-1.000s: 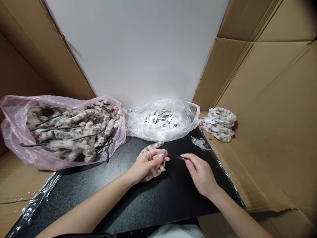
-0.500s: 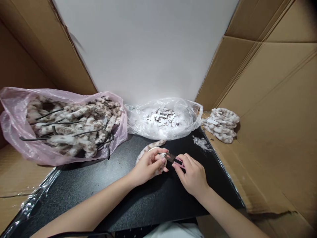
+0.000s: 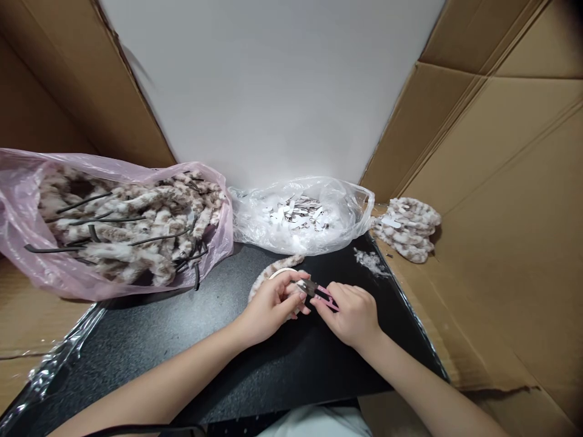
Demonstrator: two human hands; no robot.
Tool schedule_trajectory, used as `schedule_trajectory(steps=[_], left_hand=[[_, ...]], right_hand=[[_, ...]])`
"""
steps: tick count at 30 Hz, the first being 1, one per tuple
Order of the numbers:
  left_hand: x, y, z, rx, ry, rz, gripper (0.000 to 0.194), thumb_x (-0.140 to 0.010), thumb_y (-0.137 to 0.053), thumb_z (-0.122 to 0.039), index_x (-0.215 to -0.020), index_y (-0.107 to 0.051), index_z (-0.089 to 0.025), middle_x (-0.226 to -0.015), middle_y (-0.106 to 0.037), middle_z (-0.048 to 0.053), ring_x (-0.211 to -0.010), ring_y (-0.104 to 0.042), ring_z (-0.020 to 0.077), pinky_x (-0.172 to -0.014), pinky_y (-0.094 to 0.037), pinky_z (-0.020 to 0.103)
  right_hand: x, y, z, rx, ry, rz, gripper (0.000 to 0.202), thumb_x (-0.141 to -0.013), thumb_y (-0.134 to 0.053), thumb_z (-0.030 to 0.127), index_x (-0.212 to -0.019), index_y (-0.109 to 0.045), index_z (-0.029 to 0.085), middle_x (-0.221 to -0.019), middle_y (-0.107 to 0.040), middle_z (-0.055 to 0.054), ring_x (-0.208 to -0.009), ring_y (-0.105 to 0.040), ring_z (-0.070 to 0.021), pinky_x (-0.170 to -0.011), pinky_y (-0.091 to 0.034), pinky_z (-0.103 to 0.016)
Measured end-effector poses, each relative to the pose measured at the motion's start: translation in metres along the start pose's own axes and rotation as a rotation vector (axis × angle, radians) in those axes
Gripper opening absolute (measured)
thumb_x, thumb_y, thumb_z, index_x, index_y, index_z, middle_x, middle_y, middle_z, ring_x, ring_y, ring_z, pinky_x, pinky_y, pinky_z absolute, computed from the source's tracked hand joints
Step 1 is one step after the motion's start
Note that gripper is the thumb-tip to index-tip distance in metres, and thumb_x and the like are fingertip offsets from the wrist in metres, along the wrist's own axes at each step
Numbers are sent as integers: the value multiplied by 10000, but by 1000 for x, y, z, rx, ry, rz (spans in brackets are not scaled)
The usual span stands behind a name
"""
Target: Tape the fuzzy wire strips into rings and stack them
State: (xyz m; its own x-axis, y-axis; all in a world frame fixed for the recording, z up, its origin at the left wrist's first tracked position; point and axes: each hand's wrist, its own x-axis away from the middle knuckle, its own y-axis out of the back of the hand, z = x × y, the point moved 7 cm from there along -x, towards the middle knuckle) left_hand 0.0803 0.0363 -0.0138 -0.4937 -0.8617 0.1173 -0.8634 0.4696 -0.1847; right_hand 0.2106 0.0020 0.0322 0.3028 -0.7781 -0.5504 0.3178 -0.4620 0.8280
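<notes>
My left hand [image 3: 272, 303] is closed around a furry white-and-brown plush strip [image 3: 268, 273], whose far end curls out past my fingers onto the black tabletop. A white rounded edge shows beside that hand; what it belongs to is mostly hidden. Between my left fingertips sticks out the white end of the strip. My right hand [image 3: 350, 309] grips pink-handled thread snips [image 3: 325, 297]. Their dark blades reach left to the strip's end and appear to touch it.
A pink plastic bag [image 3: 218, 237] of furry strips with black rods lies at left. Behind my hands sits a clear bag [image 3: 350, 224] of white tags. At right are a stack of furry strips [image 3: 410, 233] and a fluff clump [image 3: 371, 262]. Cardboard walls [image 3: 514, 182] stand alongside.
The snips and my right hand have shifted slightly left, the blades now closer over the strip's end. My left hand has hardly moved. The view has shifted a little.
</notes>
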Motion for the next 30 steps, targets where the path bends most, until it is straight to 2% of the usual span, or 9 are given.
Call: schedule_trajectory(steps=[13,20,23,26,30], left_hand=[[2,0,-5,-41,-32,-11,404,-814,-634,-378,-1143,-557,-155,-693,-616,18,-718,-647,171,-577,-446,223],[1,1,-1,6,1,-32,405,-786,-659,-408,-1095,-567,-163,-725,-642,35,-668,-601,141,-539,-411,200],[-1,2,2,18,-1,-25,399,-800,-638,-426,-1095,-561,-168,-642,-593,-3,-637,-603,135,-520,-404,192],[-4,5,5,10,23,-33,383,-808,-613,-462,-1056,-571,-173,-572,-560,-35,-479,-524,88,-442,-345,175],[-7,9,3,8,20,-66,376,-786,-625,-483,-992,-595,-170,-790,-675,20,-404,-398,26,-399,-285,170]], right_hand=[[-2,3,1,21,57,-21,414,-941,-430,461,-649,-536,187,-532,-560,-5,-506,-504,-126,-550,-267,-282],[-4,-1,-2,-53,-1,58,405,-948,-411,444,-649,-512,189,-522,-561,-8,-485,-505,-121,-526,-258,-260],[-4,-9,-11,-180,-105,149,397,-936,-414,460,-653,-485,190,-534,-543,0,-479,-481,-117,-504,-237,-248],[-2,-23,-18,-446,-261,304,423,-923,-411,491,-621,-412,195,-523,-450,33,-468,-398,-98,-487,-222,-235],[-2,-37,-16,-845,-381,431,494,-917,-364,551,-578,-323,195,-543,-313,48,-508,-305,-90,-491,-229,-233]])
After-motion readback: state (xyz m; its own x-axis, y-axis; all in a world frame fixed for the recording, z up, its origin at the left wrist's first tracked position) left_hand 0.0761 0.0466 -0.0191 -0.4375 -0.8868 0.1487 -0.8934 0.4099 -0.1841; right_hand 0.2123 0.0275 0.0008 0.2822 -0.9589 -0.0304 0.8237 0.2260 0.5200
